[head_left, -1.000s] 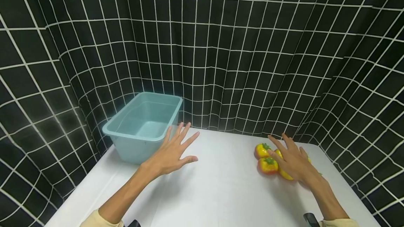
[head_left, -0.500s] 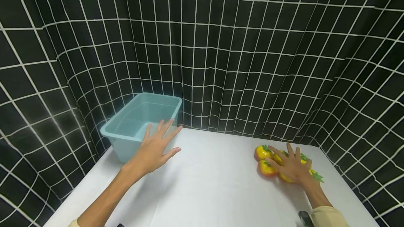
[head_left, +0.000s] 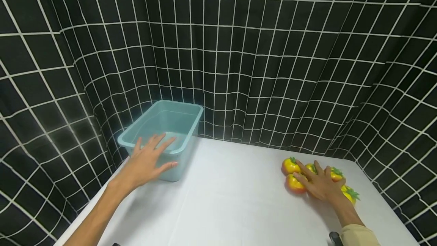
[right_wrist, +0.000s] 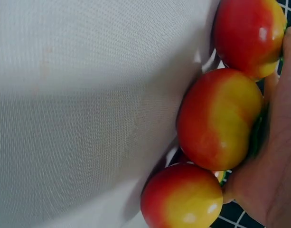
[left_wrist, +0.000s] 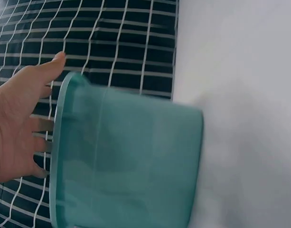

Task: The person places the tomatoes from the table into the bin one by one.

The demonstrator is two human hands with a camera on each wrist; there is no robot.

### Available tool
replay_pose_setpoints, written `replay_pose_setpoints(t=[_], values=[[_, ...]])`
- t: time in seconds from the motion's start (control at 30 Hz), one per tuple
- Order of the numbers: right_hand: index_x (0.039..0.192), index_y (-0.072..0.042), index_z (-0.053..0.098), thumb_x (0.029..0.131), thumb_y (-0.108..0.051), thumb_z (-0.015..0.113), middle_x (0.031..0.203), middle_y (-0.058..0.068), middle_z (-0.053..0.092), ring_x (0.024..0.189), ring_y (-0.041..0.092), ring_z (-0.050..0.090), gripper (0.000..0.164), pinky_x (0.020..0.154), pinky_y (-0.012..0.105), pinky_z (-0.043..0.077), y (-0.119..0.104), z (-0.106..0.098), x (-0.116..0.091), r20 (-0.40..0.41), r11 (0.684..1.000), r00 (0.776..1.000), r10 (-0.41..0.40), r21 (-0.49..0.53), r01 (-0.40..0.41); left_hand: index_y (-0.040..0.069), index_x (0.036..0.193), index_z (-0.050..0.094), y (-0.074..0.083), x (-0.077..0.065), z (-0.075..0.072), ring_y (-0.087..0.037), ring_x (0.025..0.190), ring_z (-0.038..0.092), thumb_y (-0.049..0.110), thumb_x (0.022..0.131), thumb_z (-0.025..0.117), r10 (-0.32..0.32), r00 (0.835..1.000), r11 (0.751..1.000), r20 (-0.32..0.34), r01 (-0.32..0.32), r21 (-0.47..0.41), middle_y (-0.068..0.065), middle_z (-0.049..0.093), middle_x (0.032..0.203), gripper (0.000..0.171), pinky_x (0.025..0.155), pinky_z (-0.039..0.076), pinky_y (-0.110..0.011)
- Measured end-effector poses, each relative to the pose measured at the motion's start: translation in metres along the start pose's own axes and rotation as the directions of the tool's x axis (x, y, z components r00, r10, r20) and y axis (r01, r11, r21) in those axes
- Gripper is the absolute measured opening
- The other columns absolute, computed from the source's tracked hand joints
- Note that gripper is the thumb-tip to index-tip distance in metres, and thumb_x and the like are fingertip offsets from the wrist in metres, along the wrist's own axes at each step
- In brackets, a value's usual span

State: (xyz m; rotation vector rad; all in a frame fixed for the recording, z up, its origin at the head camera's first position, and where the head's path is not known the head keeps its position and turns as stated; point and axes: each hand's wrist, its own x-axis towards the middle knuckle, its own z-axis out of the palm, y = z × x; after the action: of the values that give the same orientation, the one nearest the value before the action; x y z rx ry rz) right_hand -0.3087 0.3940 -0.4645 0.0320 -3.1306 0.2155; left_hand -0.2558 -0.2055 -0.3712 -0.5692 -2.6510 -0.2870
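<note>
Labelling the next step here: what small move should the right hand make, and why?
I'd likely curl the right hand round one fruit: it is spread over the group, with no firm grip showing, while the left hand is spread near the rim of the tub.

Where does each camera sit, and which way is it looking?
Head: worn on the head, looks forward and down at a blue tub, shiny fruits and white table; left hand, right hand and forearms show.
Left wrist: on that wrist, looks at the tub's outside; left hand shows.
Right wrist: on that wrist, looks at the fruits; part of the right hand shows.
Head and left wrist both show the tub.
</note>
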Motion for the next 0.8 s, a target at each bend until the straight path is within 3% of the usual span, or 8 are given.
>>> replay_pose_setpoints(t=[0.13, 0.23, 0.33, 0.43, 0.57, 0.67, 0.8], values=[[0.166, -0.027, 0.027, 0.098, -0.082, 0.024, 0.166, 0.040, 0.012, 0.140, 0.083, 0.006, 0.087, 0.090, 0.102, -0.001, -0.002, -0.001, 0.000, 0.005, 1.000, 1.000, 0.005, 0.004, -0.005, 0.020, 0.154, 0.052, -0.018, -0.004, -0.004, -0.044, 0.145, 0.049, 0.063, 0.091, 0.071, -0.010, 1.000, 0.999, 0.020, 0.009, 0.046, -0.020, 0.054, 0.155, 0.078, 0.118, 0.023, -0.081], [0.166, -0.028, 0.026, 0.098, -0.082, 0.024, 0.166, 0.041, 0.012, 0.139, 0.084, 0.006, 0.086, 0.089, 0.102, -0.002, -0.004, -0.001, 0.000, 0.007, 1.000, 1.000, 0.000, 0.009, 0.000, 0.011, 0.138, 0.065, -0.027, -0.006, -0.002, -0.041, 0.132, 0.060, 0.054, 0.089, 0.077, -0.006, 1.000, 0.998, 0.012, 0.005, 0.064, -0.019, 0.068, 0.134, 0.066, 0.116, 0.030, -0.079], [0.166, -0.027, 0.025, 0.098, -0.082, 0.024, 0.165, 0.041, 0.012, 0.139, 0.084, 0.006, 0.087, 0.089, 0.102, -0.002, -0.004, -0.002, -0.001, 0.013, 1.000, 1.000, 0.002, 0.009, -0.002, 0.007, 0.120, 0.068, -0.028, -0.005, 0.002, -0.039, 0.115, 0.068, 0.044, 0.087, 0.083, 0.034, 0.999, 0.992, -0.007, -0.033, 0.121, -0.013, 0.074, 0.113, 0.051, 0.107, 0.041, -0.074], [0.166, -0.027, 0.025, 0.098, -0.083, 0.025, 0.165, 0.042, 0.011, 0.139, 0.084, 0.005, 0.089, 0.090, 0.101, -0.002, -0.006, -0.003, 0.000, 0.024, 1.000, 1.000, 0.011, 0.014, -0.012, 0.012, 0.104, 0.064, -0.027, -0.005, 0.006, -0.030, 0.096, 0.068, 0.039, 0.084, 0.085, 0.102, 0.995, 0.980, -0.017, -0.098, 0.175, -0.003, 0.071, 0.096, 0.040, 0.093, 0.051, -0.060], [0.166, -0.027, 0.024, 0.097, -0.084, 0.025, 0.165, 0.042, 0.010, 0.139, 0.084, 0.005, 0.090, 0.091, 0.101, -0.001, -0.008, -0.003, 0.002, 0.031, 1.000, 0.999, 0.019, 0.016, -0.019, 0.020, 0.090, 0.054, -0.023, -0.007, 0.009, -0.015, 0.077, 0.056, 0.035, 0.081, 0.088, 0.178, 0.983, 0.965, -0.044, -0.165, 0.203, 0.009, 0.059, 0.080, 0.038, 0.074, 0.047, -0.040], [0.167, -0.028, 0.023, 0.097, -0.084, 0.024, 0.166, 0.041, 0.010, 0.139, 0.084, 0.005, 0.089, 0.091, 0.101, -0.001, -0.007, -0.002, 0.002, 0.030, 1.000, 0.999, 0.016, 0.010, -0.016, 0.021, 0.089, 0.054, -0.017, -0.010, 0.013, -0.012, 0.075, 0.053, 0.033, 0.077, 0.091, 0.216, 0.973, 0.960, -0.086, -0.195, 0.204, 0.011, 0.057, 0.078, 0.040, 0.071, 0.044, -0.035], [0.167, -0.029, 0.023, 0.097, -0.083, 0.024, 0.166, 0.041, 0.011, 0.138, 0.085, 0.006, 0.088, 0.090, 0.102, 0.000, -0.004, -0.003, 0.001, 0.020, 1.000, 1.000, 0.014, 0.004, -0.014, 0.019, 0.090, 0.058, -0.002, -0.012, 0.021, -0.011, 0.074, 0.058, 0.032, 0.073, 0.093, 0.282, 0.947, 0.946, -0.152, -0.248, 0.208, 0.011, 0.060, 0.078, 0.042, 0.070, 0.048, -0.033]])
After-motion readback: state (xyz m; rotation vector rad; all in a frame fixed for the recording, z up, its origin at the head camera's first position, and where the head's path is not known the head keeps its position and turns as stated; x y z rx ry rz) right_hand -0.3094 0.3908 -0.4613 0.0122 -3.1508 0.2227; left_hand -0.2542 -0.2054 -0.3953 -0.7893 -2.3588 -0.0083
